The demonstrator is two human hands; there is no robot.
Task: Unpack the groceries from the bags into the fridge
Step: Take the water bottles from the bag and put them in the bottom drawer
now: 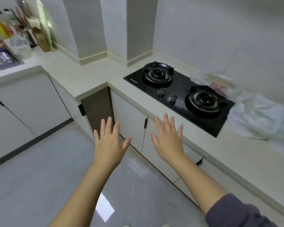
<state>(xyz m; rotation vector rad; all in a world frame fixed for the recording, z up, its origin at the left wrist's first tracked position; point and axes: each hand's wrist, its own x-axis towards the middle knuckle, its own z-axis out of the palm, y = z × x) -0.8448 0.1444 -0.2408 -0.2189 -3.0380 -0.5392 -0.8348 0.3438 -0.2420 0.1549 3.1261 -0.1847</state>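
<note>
Both of my hands are stretched out in front of me over the floor, palms down and fingers spread. My left hand point(109, 141) and my right hand point(168, 139) hold nothing. On the counter at the right lie plastic grocery bags: a clear bag point(218, 84) with something pink inside, behind the hob, and a crumpled white bag point(259, 117) to the right of the hob. Both bags are well out of my hands' reach to the right. No fridge is in view.
A black two-burner gas hob point(179, 94) is set in the pale L-shaped countertop point(82, 74). White cabinet doors point(131, 118) run below. Bottles and a cutting board point(43, 25) crowd the far left corner by the sink point(2, 58). Glossy grey floor point(39, 177) lies underfoot.
</note>
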